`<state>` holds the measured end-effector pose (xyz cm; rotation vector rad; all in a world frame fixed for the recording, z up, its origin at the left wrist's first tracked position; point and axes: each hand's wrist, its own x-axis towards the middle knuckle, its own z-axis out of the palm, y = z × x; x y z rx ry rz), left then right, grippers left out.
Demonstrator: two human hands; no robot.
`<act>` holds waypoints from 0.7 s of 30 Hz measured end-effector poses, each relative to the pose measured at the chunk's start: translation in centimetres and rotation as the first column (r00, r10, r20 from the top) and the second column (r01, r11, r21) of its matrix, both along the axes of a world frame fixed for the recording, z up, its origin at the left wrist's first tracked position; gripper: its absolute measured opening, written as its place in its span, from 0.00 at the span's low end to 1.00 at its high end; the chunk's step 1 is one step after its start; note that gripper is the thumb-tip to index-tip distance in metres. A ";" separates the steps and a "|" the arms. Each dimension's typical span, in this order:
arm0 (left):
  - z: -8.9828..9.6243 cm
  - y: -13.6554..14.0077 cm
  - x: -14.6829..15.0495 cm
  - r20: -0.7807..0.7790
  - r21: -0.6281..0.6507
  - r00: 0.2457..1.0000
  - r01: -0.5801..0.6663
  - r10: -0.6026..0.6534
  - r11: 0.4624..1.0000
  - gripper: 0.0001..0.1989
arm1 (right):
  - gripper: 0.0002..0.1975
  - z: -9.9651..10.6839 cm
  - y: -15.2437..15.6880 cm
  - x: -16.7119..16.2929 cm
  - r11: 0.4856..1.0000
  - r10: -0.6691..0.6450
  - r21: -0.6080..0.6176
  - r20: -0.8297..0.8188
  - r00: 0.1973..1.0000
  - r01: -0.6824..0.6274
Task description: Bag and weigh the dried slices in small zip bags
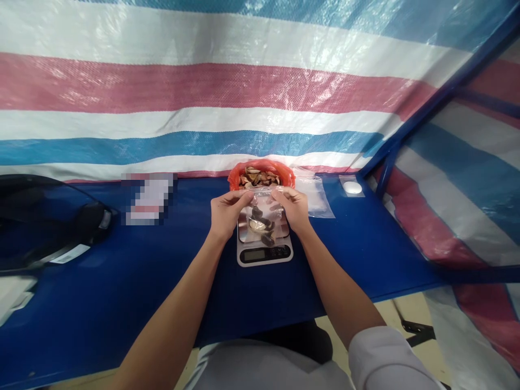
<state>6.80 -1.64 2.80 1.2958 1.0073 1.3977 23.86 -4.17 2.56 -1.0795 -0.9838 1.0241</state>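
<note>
Between my two hands hangs a clear plastic zip bag [262, 219] with several dark and pale dried slices inside. My left hand [228, 212] pinches the bag's top edge at its left end. At the right end, my right hand [294, 207] pinches the same edge. Under the bag is a white kitchen scale [265, 261] with a shiny metal plate and a dark display; whether the bag touches the plate I cannot tell. Just behind the hands stands a red plastic bag [287, 172], open at the top and filled with brown dried slices [260, 177].
Flat clear bags [317, 197] lie right of the red bag. A white oval object [352, 188] sits on a small clear packet at the far right of the blue table [162, 292]. Black gear with a cable [87, 222] is at left. Striped sheeting [203, 86] walls the back.
</note>
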 end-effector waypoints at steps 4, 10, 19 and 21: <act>0.2 -0.2 0.0 -0.017 0.013 1.000 0.000 0.001 1.000 0.12 | 0.18 0.0 -0.1 -0.2 0.999 0.032 -0.006 0.027 0.999 -0.032; 0.2 -0.4 0.0 -0.023 0.046 1.000 0.018 -0.017 0.999 0.11 | 0.16 0.1 -0.3 -0.3 0.998 0.052 0.027 0.036 0.998 -0.053; 0.2 -0.1 0.0 -0.013 -0.021 0.998 0.068 -0.068 0.997 0.15 | 0.14 0.1 -0.4 0.0 0.998 0.042 0.041 0.130 0.991 -0.047; 0.1 -0.1 0.0 -0.009 -0.002 0.998 0.068 -0.068 0.998 0.15 | 0.15 0.2 -0.4 0.2 0.998 0.040 0.051 0.151 0.988 -0.048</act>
